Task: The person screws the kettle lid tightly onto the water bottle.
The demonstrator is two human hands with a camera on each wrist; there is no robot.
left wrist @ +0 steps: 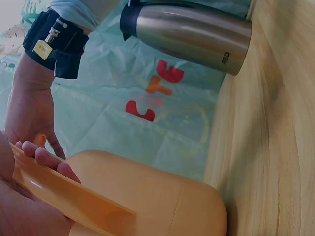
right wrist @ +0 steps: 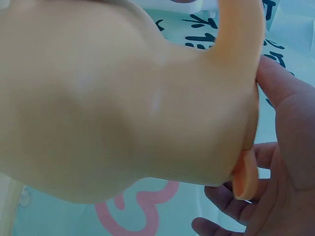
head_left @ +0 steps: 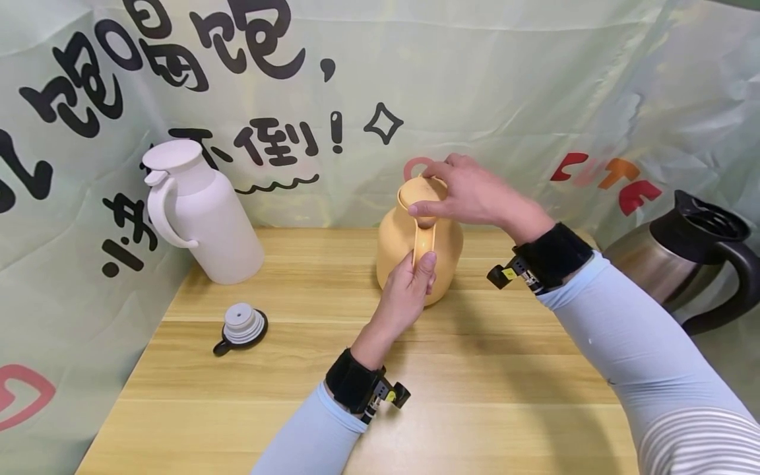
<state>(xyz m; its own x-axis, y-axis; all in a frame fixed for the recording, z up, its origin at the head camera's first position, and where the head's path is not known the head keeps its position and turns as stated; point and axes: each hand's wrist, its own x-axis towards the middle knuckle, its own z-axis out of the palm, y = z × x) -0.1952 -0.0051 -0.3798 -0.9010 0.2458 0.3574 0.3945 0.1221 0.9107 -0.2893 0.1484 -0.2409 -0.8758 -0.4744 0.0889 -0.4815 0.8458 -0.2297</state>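
A yellow-orange thermos jug stands on the table, its handle towards the person. The left hand grips this handle, the thumb in front and the fingers curled round it. Over the jug's mouth, the right hand holds the round lid, with the thumb at the near rim and the fingers at the far side. From the right wrist view, a small orange tab sticks out of the lid beside the fingers. Whether the lid is seated or loose, I cannot tell.
At the back left stands a white thermos jug. In front of it lies a grey-and-black stopper. A steel jug with black top and handle is at the right, beyond the right forearm. A printed cloth hangs behind the table.
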